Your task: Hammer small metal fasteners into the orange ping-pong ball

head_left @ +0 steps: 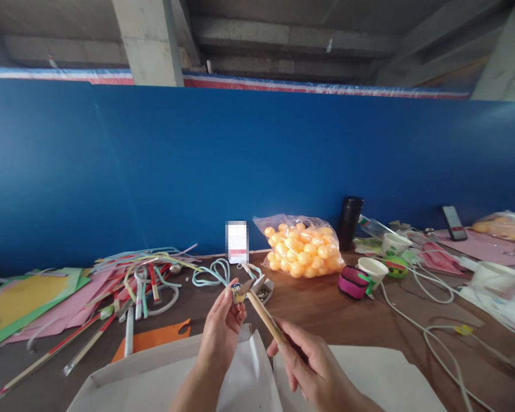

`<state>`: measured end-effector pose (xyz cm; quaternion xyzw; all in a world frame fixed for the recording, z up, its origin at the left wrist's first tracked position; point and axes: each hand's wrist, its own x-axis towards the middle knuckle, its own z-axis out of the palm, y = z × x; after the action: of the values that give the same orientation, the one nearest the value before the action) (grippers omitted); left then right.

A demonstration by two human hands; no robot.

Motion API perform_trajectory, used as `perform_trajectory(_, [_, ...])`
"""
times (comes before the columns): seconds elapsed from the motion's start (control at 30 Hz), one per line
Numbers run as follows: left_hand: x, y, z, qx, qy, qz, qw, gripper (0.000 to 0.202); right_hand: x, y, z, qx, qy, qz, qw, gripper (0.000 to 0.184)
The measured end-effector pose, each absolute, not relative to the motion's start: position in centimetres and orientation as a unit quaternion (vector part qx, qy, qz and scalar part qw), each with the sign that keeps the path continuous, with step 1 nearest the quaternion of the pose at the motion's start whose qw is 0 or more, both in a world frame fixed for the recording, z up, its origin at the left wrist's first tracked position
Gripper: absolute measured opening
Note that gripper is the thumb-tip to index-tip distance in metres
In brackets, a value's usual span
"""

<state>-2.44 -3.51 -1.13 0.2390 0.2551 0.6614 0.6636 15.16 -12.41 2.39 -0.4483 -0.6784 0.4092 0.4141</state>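
My left hand [223, 323] is raised over the white open box, its fingers closed round a small shiny round piece [239, 292], silvery and bluish with a yellowish part. In my right hand [306, 357] is a long wooden-handled tool [264, 312], gripped by its lower end and slanting up to the left. Its greyish tip meets or almost meets the round piece; whether they touch, I cannot tell. The kind of tool is unclear at this blur. Just behind the tip stands a small white dish [266, 290] with tiny metallic bits, partly hidden.
A white box [146, 372] lies under my hands. Straws, cords and coloured sheets [47, 289] crowd the left. Behind are a bag of orange balls [302, 252], a black bottle [351, 223] and a propped white card [237, 243]. Paper cups [372, 269] and a white cable [438, 337] lie right.
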Motion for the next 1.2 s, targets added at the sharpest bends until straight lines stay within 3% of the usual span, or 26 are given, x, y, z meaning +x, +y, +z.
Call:
perform_trajectory(0.3, [-2.5,-3.6,-1.0,0.219,0.247,0.653,0.681,0.041,15.6,-12.1,1.4,-0.43,-0.663,0.418,0.448,0.043])
perform_trajectory(1.2, [-2.3,-3.9,-0.5,0.232,0.262,0.654,0.67,0.039,15.2,-12.5,2.2,-0.445,-0.675,0.41,0.423,0.041])
